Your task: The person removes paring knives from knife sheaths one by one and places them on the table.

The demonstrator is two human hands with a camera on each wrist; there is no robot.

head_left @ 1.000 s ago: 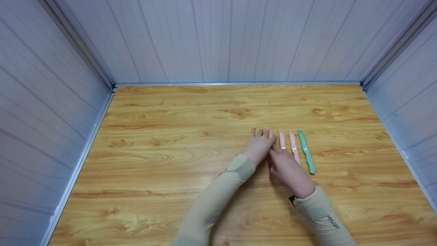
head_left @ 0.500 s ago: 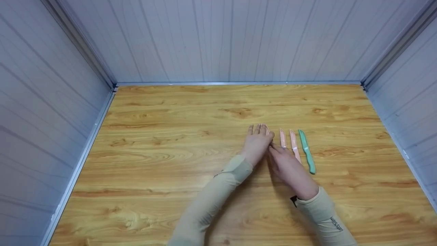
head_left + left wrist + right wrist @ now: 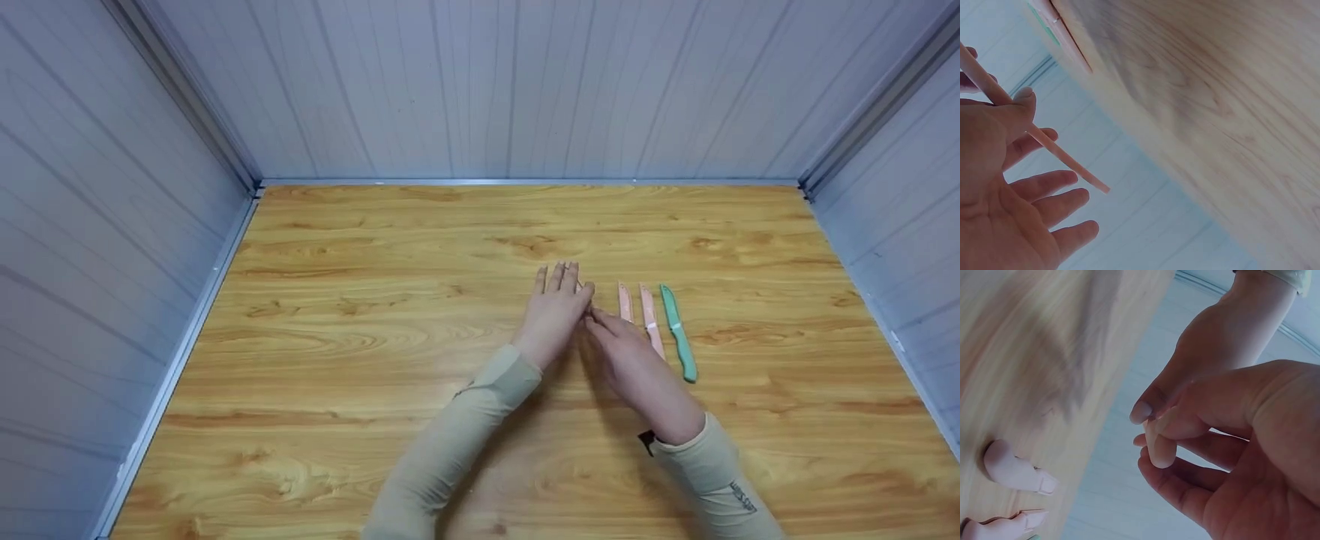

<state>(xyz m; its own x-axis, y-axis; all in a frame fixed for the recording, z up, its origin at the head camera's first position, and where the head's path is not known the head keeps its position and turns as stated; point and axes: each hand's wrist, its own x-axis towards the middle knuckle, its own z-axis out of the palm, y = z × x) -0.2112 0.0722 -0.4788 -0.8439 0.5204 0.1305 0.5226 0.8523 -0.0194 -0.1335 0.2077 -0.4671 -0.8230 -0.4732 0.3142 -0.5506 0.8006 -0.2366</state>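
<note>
A pink knife (image 3: 1069, 161) is held between both hands; in the head view it is mostly covered by them. Thumb and index finger of my left hand (image 3: 553, 311) pinch it along its length, while the other fingers stretch out straight. At the knife's rounded handle end, my right hand (image 3: 636, 364) pinches with thumb and fingers, as the right wrist view shows, close against the left thumb. To the right lie two more pink knives, one (image 3: 625, 301) partly behind the right hand and another (image 3: 649, 319) beside it. A green knife (image 3: 679, 334) ends the row.
The wood-grain table (image 3: 360, 315) is bounded by a pale panel wall (image 3: 480, 90) at the back, with similar walls on the left (image 3: 90, 285) and right (image 3: 900, 247). Both forearms, in beige sleeves, reach in from the front edge.
Both hands have shifted a little left and the left hand also away from the body, taking the pink knife along. The other knives stay where they lay.
</note>
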